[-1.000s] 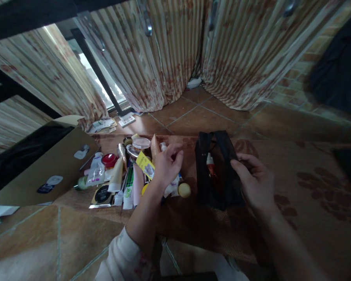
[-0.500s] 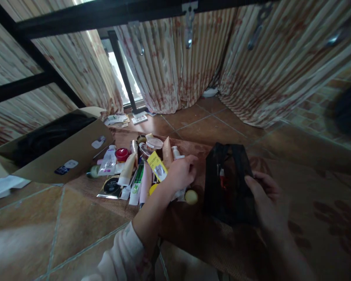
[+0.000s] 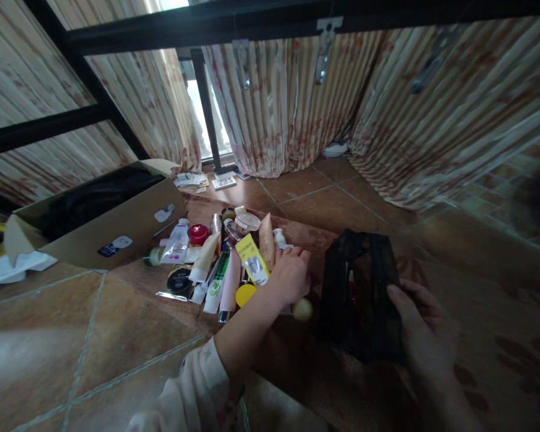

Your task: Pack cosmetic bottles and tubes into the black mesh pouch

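Observation:
My left hand (image 3: 291, 275) reaches over the right end of a pile of cosmetics, its bent fingers slightly apart beside a small white bottle (image 3: 279, 238). Its fingertips are partly hidden, and I see nothing held in them. A yellow box (image 3: 252, 259), a peach tube (image 3: 266, 239) and a yellow round lid (image 3: 245, 294) lie near that wrist. Below the hand sits a pale round cap (image 3: 302, 309). My right hand (image 3: 420, 318) grips the right edge of a black see-through bag (image 3: 357, 300), thumb in front. Something reddish shows dimly inside the bag.
A cardboard box (image 3: 117, 225) with black material inside stands left of the pile. More tubes, a red jar (image 3: 198, 234) and a black compact package (image 3: 179, 281) lie on the brown cloth (image 3: 162, 303). Papers (image 3: 191, 180) lie behind. A dark metal frame (image 3: 270, 21) crosses overhead.
The view has shifted, so the scene sits farther right. My left hand has lowered towards the items by the white bottle, its fingers less curled. My right hand keeps its hold on the bag.

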Tool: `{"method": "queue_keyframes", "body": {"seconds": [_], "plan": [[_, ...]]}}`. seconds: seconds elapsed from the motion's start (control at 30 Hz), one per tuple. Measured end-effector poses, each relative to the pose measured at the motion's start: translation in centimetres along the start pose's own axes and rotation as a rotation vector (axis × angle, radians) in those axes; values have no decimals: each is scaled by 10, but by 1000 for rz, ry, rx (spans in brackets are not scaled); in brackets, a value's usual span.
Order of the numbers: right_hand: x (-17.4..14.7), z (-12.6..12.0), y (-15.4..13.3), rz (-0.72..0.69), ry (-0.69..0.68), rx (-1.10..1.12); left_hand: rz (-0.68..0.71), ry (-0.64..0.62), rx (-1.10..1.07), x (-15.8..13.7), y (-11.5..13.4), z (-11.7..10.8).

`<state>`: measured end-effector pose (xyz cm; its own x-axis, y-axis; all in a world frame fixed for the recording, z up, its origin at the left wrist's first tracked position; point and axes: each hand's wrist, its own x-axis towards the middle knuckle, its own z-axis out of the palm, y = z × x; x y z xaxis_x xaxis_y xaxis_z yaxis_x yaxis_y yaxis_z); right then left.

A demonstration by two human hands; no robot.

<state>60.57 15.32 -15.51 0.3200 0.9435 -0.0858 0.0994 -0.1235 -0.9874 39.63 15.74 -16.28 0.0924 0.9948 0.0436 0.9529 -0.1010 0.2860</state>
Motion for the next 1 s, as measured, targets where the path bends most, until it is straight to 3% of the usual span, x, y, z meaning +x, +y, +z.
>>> {"method": "queue_keyframes", "body": {"seconds": [0.2,0.4,0.63,0.73,0.83,1.0], "plan": [[-3,0,-1,-9,5,-21,42,-10,51,-2,0,4],[-1,-1,0,-6,7,-16,171,-126,53,-1,0,4],[2,-2,5,-29,-9,-4,271,-428,-422,-6,-6,-16],[1,-2,6,-63,-21,-8,318,-513,-306,-9,-4,-17],[0,-1,6,-47,-20,5,321,-520,-178,-10,4,-15],[1,-2,8,-34,-19,-3,312,-501,-211,-10,7,-12]]}}
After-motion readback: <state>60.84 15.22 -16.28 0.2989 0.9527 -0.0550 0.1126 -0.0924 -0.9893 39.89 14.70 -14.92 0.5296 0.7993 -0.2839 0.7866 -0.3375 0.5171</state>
